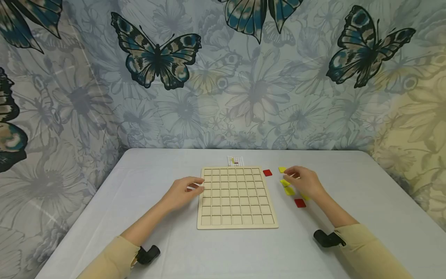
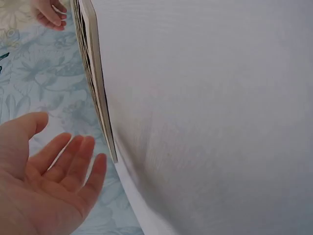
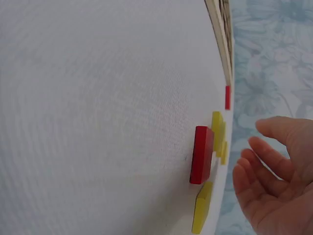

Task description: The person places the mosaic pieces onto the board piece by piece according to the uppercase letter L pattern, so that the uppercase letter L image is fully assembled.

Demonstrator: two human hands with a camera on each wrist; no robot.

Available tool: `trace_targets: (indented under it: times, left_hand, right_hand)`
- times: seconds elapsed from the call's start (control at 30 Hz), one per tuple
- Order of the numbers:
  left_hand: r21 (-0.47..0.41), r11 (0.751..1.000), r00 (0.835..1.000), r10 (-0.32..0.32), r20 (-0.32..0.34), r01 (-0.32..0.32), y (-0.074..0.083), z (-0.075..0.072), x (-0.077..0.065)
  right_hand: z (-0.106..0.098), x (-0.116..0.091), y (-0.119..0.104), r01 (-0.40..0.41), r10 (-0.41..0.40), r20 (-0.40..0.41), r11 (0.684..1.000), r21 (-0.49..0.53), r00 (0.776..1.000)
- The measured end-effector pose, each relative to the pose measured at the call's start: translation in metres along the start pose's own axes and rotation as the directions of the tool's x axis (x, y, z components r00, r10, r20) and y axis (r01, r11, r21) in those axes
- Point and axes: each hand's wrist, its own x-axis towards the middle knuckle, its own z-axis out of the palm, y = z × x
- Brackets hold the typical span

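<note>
Head view: board (image 1: 238, 197); left hand (image 1: 184, 192) at its left edge, right hand (image 1: 304, 181) right of it, both relaxed, empty; a low sweep could scatter yellow tiles (image 1: 289, 191).

L hand (image 1: 182, 193) by grid bd (image 1: 237, 200), poss. touching.

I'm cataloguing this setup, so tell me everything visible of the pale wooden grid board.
The pale wooden grid board lies flat on the white table. Inside its plain border, thin dividers form seven rows of seven bare cells. The left hand is at its left edge; contact is unclear.
</note>
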Motion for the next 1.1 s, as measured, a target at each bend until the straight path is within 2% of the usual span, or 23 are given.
trace_targets:
  times: [0.1,0.23,0.47,0.6,0.77,0.83,1.1]
  left_hand:
    - [-0.001,1.000,0.998,0.000,0.069,0.001,-0.001,0.000,-0.003]
    - [0.009,1.000,0.992,0.001,0.129,-0.002,-0.002,0.001,-0.005]
    - [0.093,0.995,0.973,-0.062,0.221,0.042,-0.004,0.004,-0.007]
    - [0.106,0.993,0.952,-0.075,0.298,0.045,-0.005,0.004,-0.009]
    - [0.154,0.987,0.900,-0.113,0.420,0.052,-0.005,0.005,-0.012]
    - [0.177,0.983,0.887,-0.122,0.446,0.046,-0.005,0.005,-0.013]
    - [0.215,0.977,0.875,-0.119,0.469,0.018,-0.003,0.005,-0.014]
  right_hand:
    - [0.001,0.001,0.002,-0.025,0.026,0.041,1.000,-0.011,0.999]
    - [0.003,0.002,0.005,-0.043,0.045,0.085,0.999,-0.021,0.995]
    - [0.007,0.004,0.007,-0.045,0.049,0.116,0.998,-0.033,0.992]
    - [0.009,0.005,0.007,-0.021,0.024,0.106,0.999,-0.029,0.994]
    - [0.010,0.004,0.005,0.022,-0.021,0.104,1.000,-0.005,0.994]
    - [0.010,0.004,0.004,0.036,-0.037,0.105,0.999,0.007,0.994]
    - [0.009,0.004,0.003,0.025,-0.026,0.113,1.000,0.014,0.993]
